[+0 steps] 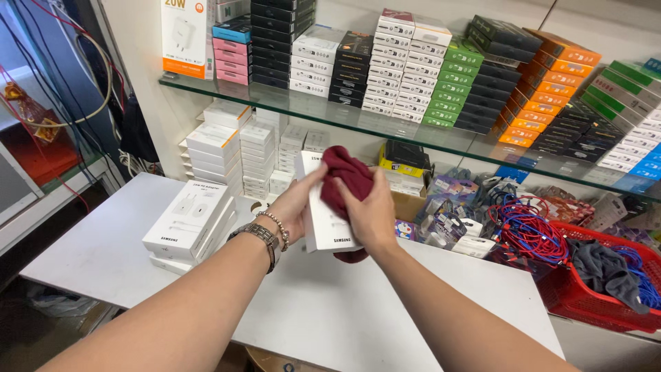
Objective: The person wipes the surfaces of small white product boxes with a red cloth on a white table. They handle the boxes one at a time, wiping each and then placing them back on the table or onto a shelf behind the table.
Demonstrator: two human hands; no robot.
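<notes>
My left hand [295, 205] holds a white rectangular box [323, 231] upright above the white table [110, 255]. Pressed against the box's face is a dark red cloth [344, 180], gripped by my right hand [372, 215]. A metal watch and a bead bracelet sit on my left wrist. A stack of similar white boxes [187, 227] lies on the table to the left of my hands.
A glass shelf [385, 131] above carries rows of small boxes in white, black, green, orange and pink. More white boxes stand against the wall. A red basket [585, 300] with cables and a grey cloth sits at the right, beside tangled cables.
</notes>
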